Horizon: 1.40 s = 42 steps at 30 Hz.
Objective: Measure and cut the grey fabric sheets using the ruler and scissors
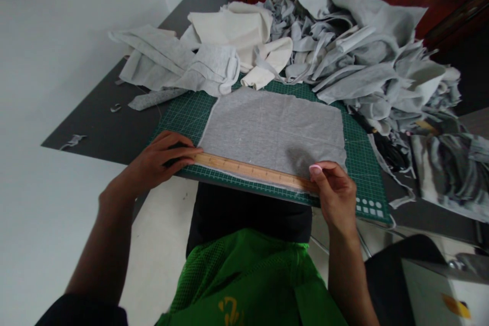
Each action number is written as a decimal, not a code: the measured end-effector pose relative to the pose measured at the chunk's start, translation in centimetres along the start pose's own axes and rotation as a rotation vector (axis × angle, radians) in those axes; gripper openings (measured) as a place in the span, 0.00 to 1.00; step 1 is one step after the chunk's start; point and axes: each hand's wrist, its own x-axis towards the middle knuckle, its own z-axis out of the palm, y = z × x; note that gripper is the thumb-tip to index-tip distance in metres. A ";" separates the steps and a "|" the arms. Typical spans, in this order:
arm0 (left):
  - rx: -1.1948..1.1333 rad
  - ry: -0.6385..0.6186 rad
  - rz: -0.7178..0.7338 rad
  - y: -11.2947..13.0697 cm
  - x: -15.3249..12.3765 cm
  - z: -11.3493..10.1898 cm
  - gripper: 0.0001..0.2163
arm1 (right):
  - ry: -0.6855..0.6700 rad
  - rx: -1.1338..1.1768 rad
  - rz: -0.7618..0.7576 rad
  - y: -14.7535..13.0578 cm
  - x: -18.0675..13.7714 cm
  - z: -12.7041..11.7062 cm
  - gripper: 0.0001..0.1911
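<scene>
A wooden ruler (252, 169) lies along the near edge of a grey fabric piece (275, 127), which is spread flat on a green cutting mat (367, 173). At the ruler's left end, my left hand (164, 155) is closed, its fingers gripping and pressing that end down. My right hand (336, 188) is at the ruler's other end. Between its thumb and finger it pinches a small pink-and-white disc of tailor's chalk (315, 168). The right tip of the ruler is partly hidden by this hand.
Behind the mat rises a large heap of grey fabric scraps (367, 61), with cream fabric (229, 28) and pale grey pieces (171, 63) to its left. Folded fabric (454, 168) and dark scissor-like handles (391, 153) lie at right. A small scrap (74, 140) sits far left.
</scene>
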 end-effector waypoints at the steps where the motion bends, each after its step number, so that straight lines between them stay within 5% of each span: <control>1: -0.003 0.012 0.001 0.1 0.0 0.0 0.12 | 0.000 -0.019 -0.008 -0.2 0.0 0.1 0.09; 7: -0.068 0.010 0.070 0.5 0.0 0.2 0.13 | -0.126 -0.215 -0.163 -2.7 -0.1 1.7 0.04; 13: -0.124 -0.009 0.058 0.2 -0.3 0.2 0.13 | -0.337 -0.261 -0.322 -5.1 0.6 5.9 0.02; 21: -0.146 0.029 0.042 0.0 -0.7 0.8 0.13 | -0.595 -0.207 -0.329 -4.9 0.7 11.2 0.03; 28: -0.146 0.026 0.046 -0.1 -0.7 0.7 0.14 | -0.689 -0.340 -0.459 -4.9 0.7 14.9 0.05; 42: -0.175 -0.106 0.110 -0.9 0.1 -0.1 0.14 | -0.699 -0.476 -0.428 -5.6 0.4 14.9 0.08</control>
